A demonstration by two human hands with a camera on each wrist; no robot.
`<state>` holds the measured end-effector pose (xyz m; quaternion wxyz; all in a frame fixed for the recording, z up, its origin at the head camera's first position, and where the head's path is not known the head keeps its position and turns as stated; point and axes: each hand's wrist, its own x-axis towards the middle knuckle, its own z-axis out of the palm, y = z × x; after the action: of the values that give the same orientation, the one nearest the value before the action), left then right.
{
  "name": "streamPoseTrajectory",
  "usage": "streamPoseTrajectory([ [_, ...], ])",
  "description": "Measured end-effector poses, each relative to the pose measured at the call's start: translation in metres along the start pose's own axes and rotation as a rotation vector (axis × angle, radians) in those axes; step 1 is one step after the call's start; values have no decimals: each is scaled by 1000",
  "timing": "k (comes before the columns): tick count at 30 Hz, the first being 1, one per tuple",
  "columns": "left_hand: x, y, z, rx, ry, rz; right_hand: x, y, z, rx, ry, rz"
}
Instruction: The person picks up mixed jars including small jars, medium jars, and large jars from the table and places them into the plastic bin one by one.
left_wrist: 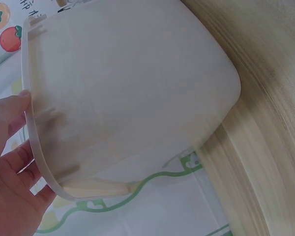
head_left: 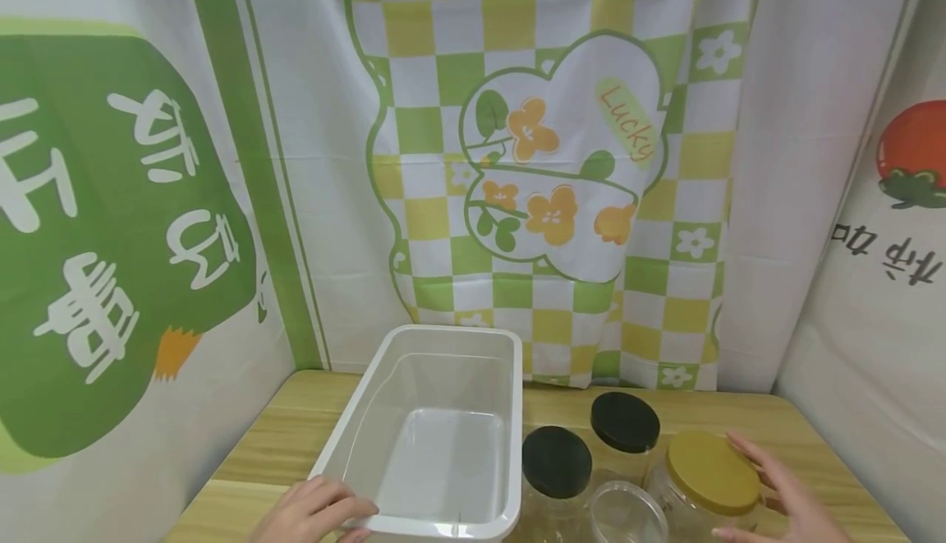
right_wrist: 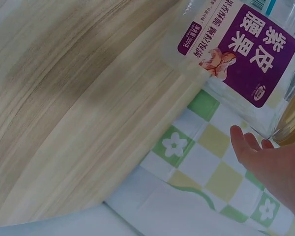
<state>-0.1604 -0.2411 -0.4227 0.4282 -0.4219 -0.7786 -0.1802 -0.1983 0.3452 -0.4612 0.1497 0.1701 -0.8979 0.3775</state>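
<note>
A deep white plastic bin (head_left: 515, 420) stands on the wooden table. My left hand (head_left: 314, 512) grips its near-left corner; in the left wrist view the thumb and fingers (left_wrist: 20, 156) lie on the two sides of the rim. To the right, my right hand (head_left: 798, 503) reaches beside a clear jar with a yellow lid (head_left: 713, 471), fingers extended. The right wrist view shows a purple label (right_wrist: 260, 54) on the clear jar and my fingers (right_wrist: 242, 142) near its lid; whether they touch is unclear.
Two jars with black lids, one nearer (head_left: 557, 461) and one farther back (head_left: 625, 421), stand between the bin and the yellow-lidded jar. A clear round lid or container (head_left: 628, 514) is in front of them. A checked cloth (head_left: 414, 128) hangs behind the wooden table (head_left: 244, 465).
</note>
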Motion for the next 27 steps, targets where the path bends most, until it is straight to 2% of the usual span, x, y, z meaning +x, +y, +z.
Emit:
streamPoseTrajectory([
  [2,0,-1,0,-12,2,7,1,1,0,29,-23,-2],
  [9,-1,0,-1,-9,-4,-5,3,0,2,17,-68,-1],
  [19,0,1,-1,-8,1,-7,6,-7,3,70,-117,84],
  [27,0,2,-3,-10,-13,-24,6,-7,5,21,-110,107],
])
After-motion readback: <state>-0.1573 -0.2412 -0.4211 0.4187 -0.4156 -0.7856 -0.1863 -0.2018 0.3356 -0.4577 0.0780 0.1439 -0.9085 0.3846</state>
